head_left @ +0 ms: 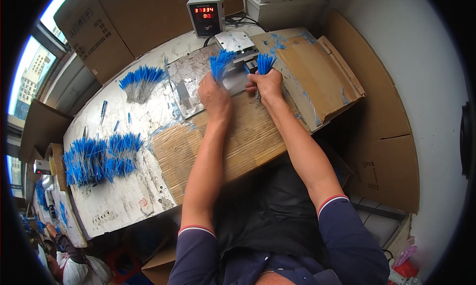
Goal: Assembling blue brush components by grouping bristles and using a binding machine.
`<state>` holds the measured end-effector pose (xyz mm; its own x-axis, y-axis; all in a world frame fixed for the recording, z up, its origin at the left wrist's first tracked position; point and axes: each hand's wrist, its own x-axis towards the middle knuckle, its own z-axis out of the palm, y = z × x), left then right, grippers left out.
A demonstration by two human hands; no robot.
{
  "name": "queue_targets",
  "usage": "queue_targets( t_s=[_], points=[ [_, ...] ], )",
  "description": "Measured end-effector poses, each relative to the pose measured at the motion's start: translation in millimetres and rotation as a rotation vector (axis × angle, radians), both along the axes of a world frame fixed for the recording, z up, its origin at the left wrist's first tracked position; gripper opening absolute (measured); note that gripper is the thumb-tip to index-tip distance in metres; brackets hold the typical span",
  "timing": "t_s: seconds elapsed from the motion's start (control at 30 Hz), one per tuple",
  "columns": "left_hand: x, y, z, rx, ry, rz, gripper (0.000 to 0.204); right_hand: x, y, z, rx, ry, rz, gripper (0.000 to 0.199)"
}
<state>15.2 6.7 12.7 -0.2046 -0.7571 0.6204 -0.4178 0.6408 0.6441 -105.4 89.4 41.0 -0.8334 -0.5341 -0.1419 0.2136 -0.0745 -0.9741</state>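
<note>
My left hand point(214, 97) is closed round a bundle of thin blue-ended wires point(221, 63), the blue ends pointing up and away from me. A second, smaller bundle of blue-ended wires point(266, 62) stands in my right hand point(270, 85), whose thumb and fingers pinch it while grey ends show below. Both hands are over the far edge of the cardboard sheet, in front of a small metal device point(238, 43). Something pale and blurred lies between the hands; I cannot make out what it is.
Piles of blue-ended wires point(85, 158) and another heap point(141, 82) lie on the white table point(134, 195) at left. A display box with red digits point(206, 16) stands at the back. A cardboard box point(322, 79) is at right. Another person point(74, 262) works at lower left.
</note>
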Motion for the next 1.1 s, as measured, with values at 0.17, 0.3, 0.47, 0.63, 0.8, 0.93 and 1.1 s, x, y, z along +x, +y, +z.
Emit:
queue_targets(
  t_s=[0.17, 0.3, 0.47, 0.63, 0.8, 0.93, 1.1],
  points=[
    [3, 1, -2, 0.037, -0.015, -0.031, 0.011, -3, 3, -2, -0.125, -0.094, 0.057, 0.017],
    [5, 4, -3, 0.120, -0.065, -0.089, 0.011, -8, 7, -4, -0.157, -0.154, 0.140, 0.012],
    [10, 9, 5, 0.144, -0.146, -0.141, 0.016, 0, 16, 3, -0.261, -0.173, 0.171, 0.013],
    [12, 12, 10, 0.162, -0.093, -0.169, 0.014, 0, 18, -1, -0.306, -0.165, 0.087, 0.012],
    [13, 11, 11, 0.115, -0.062, -0.169, 0.014, -4, 23, 1, -0.210, -0.229, 0.208, 0.015],
    [10, 10, 11, 0.057, -0.119, -0.174, 0.023, -3, 29, 4, -0.240, -0.215, 0.241, 0.017],
    [4, 14, 11, 0.029, -0.267, -0.120, 0.027, -7, 34, 7, -0.243, -0.198, 0.258, 0.017]
  ],
)
